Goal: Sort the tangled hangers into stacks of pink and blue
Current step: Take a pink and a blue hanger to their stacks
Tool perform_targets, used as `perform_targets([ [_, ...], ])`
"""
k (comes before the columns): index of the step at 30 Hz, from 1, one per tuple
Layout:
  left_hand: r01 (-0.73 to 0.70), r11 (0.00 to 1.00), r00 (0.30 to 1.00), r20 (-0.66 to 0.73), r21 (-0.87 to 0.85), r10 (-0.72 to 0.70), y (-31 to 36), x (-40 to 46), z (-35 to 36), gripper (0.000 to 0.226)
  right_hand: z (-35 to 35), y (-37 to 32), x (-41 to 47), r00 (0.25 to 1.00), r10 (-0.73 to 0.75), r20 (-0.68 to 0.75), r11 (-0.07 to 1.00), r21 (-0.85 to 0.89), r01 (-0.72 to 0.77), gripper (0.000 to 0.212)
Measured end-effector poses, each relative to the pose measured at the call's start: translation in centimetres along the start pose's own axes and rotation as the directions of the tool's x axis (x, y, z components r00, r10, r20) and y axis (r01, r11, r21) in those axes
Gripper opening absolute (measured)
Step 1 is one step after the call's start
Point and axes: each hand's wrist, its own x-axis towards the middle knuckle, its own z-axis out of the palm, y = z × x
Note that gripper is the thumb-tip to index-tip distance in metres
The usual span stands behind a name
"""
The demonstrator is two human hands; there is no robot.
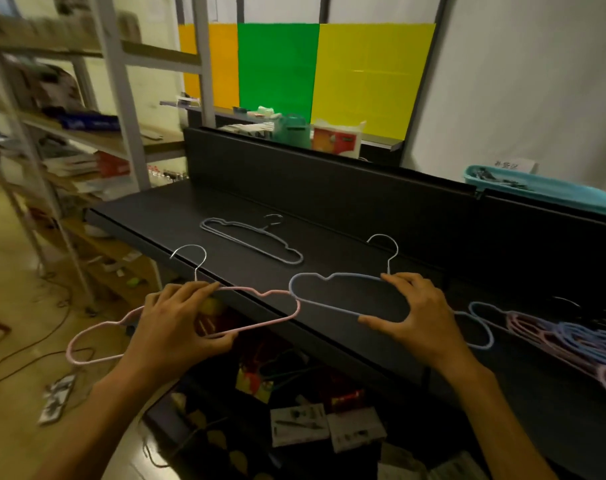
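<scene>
My left hand (180, 320) grips a pink hanger (97, 327) by its middle, holding it out past the front left edge of the black table (329, 216). My right hand (416, 306) grips a blue hanger (315, 278) by its middle, just above the table surface. The inner ends of the two hangers meet near the table's front edge. One blue hanger (249, 240) lies flat alone on the table farther back. At the right a tangled pile of pink and blue hangers (554, 337) lies on the table.
A black back panel (329, 174) rises behind the table. A teal basket (537, 188) sits on top at the far right. Metal shelving (121, 98) stands to the left. Boxes and clutter (312, 424) lie on the floor below the table's edge, cables at left.
</scene>
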Motion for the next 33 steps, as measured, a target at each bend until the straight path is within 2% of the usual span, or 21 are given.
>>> perform_targets([
  [8, 0.022, 0.999, 0.999, 0.024, 0.023, -0.023, -10.2, 4.8, 1.0, 0.097, 7.0, -7.1, 7.6, 0.999, 0.008, 0.049, 1.0, -0.002, -0.008, 0.087],
  [13, -0.019, 0.998, 0.999, 0.036, 0.055, 0.017, -16.3, 10.3, 1.8, 0.096, 11.1, -10.3, 12.8, 0.998, 0.053, 0.038, 0.999, -0.006, -0.053, 0.088],
  [19, -0.081, 0.997, 0.995, 0.064, -0.006, 0.081, -21.9, 17.8, 2.1, 0.099, 14.2, -13.3, 18.1, 0.99, 0.138, 0.018, 0.99, -0.039, -0.137, 0.087],
  [24, -0.127, 0.989, 0.977, 0.16, -0.079, 0.138, -24.8, 22.7, 3.4, 0.102, 15.8, -15.0, 20.4, 0.971, 0.236, 0.044, 0.968, -0.093, -0.231, 0.088],
  [29, -0.174, 0.976, 0.964, 0.183, -0.129, 0.195, -27.9, 27.5, 5.0, 0.091, 17.2, -15.9, 22.2, 0.94, 0.338, 0.043, 0.937, -0.105, -0.333, 0.089],
  [33, -0.23, 0.961, 0.944, 0.203, -0.155, 0.259, -30.8, 31.0, 6.1, 0.091, 18.7, -17.2, 23.2, 0.904, 0.427, 0.022, 0.899, -0.12, -0.421, 0.089],
])
